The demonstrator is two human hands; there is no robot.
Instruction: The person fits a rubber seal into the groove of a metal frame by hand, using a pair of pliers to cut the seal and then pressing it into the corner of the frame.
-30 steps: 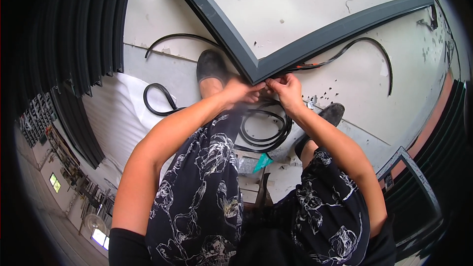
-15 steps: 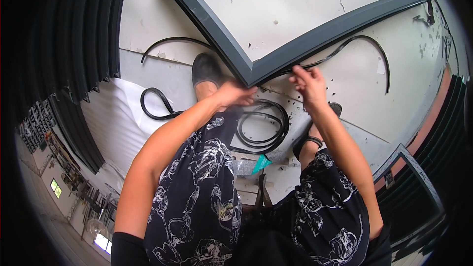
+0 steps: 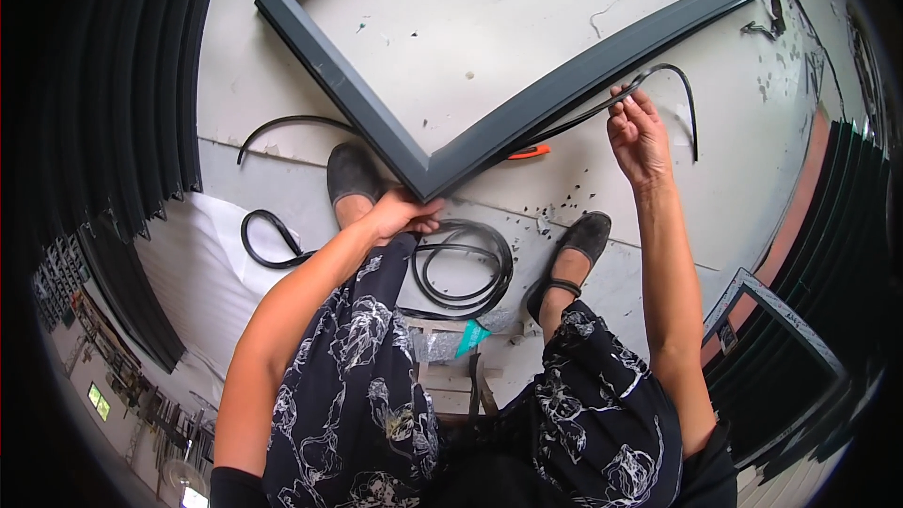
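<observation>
A dark grey window-like frame (image 3: 527, 100) is tilted with one corner toward me. My left hand (image 3: 404, 216) is at that near corner, fingers curled against it from below; part of the grip is hidden. Out to the right, my right hand (image 3: 641, 136) pinches a thin black rubber strip (image 3: 666, 68) between thumb and fingers. The strip runs from beside the frame's right-hand bar, and its free end bends over and hangs down past the hand. Between my feet lies a loose coil of black rubber strip (image 3: 505, 273).
An orange tool (image 3: 530, 151) lies partly under the frame. Another strip end (image 3: 282, 120) curves out on the left. Dark stacked profiles (image 3: 141, 66) stand at the left, a framed panel (image 3: 776, 320) at the right. Small black scraps dot the pale floor (image 3: 696, 216).
My right hand has moved right and away from the frame, now pinching the strip. The view has shifted, showing more of the frame's far left corner and the orange tool.
</observation>
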